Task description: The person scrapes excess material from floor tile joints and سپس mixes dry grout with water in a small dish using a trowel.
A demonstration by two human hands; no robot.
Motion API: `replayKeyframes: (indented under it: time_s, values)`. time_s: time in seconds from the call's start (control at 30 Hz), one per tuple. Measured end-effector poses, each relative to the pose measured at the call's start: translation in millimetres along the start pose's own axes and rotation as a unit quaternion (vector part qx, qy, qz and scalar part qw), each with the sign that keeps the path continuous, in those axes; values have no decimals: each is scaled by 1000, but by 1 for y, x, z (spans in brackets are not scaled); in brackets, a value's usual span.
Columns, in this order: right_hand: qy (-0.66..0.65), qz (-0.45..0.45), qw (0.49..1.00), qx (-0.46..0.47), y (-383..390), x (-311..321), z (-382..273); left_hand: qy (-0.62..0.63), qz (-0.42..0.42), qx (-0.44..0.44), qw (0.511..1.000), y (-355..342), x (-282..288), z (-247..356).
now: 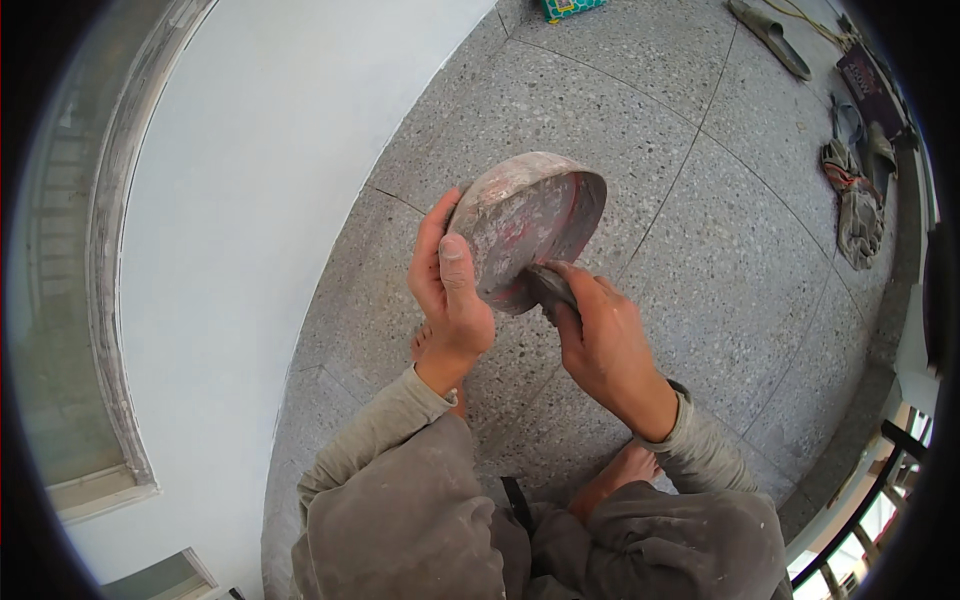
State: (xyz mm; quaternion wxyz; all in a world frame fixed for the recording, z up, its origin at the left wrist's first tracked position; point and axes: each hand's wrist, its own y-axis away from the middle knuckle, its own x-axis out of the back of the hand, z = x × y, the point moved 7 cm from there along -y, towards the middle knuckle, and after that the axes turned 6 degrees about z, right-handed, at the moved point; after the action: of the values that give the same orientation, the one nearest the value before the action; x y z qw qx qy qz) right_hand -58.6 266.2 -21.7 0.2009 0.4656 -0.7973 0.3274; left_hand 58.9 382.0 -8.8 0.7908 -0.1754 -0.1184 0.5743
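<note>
My left hand grips a shallow round pan by its left side, thumb on the near rim and fingers behind. The pan is tilted, its inside facing right and toward me; pale grey residue and reddish patches cover it. With my right hand I pinch a dark grey, flat piece against the pan's lower inner edge. Its exact kind cannot be made out, since my fingers cover part of it. Both hands are dusty.
Speckled grey floor tiles lie below, with a white wall and framed window at left. A slipper, worn sandals and a dark box lie at far right. A green packet is at the top; a black railing stands lower right.
</note>
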Motion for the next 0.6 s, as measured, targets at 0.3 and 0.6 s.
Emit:
replayKeyframes:
  time_s: [0.3, 0.6]
  values:
    - [-262, -62, 941, -206, 5, -12, 11, 10, 20, 24, 999, 7, 0, -7]
    - [-523, -125, 770, -342, 41, -13, 48, 53, -65, 239, 967, 28, 15, -55]
